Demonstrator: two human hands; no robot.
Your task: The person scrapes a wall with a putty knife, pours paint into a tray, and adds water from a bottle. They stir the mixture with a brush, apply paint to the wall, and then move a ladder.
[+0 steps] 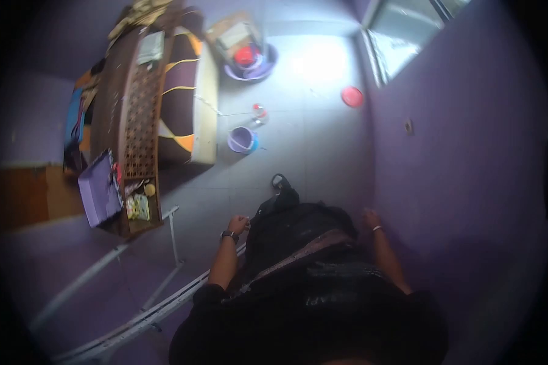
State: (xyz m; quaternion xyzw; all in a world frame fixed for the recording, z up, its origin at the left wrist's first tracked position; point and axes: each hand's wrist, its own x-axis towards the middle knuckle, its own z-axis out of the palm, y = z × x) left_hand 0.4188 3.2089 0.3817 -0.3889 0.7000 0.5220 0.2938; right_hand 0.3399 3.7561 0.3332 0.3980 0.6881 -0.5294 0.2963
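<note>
Low at my left side hangs my left hand (240, 225), a dark watch (229, 235) on its wrist. Its fingers look loosely curled, and I see nothing in them. My right hand (371, 218), with a light band on the wrist, is beside my body near the purple wall (450, 164). Its fingers look slightly apart and hold nothing visible, though they are blurred. Ahead on the tiled floor stand a purple bucket (242, 140) and a clear bottle with a red cap (260, 114). Neither hand touches them.
On the left is a bed with a patterned mattress (179, 91) and a wooden lattice board (141, 128). A purple bin (99, 190) stands by its end. White metal rails (158, 313) run along my left. Further off are a purple basin (249, 75) and a red lid (352, 97).
</note>
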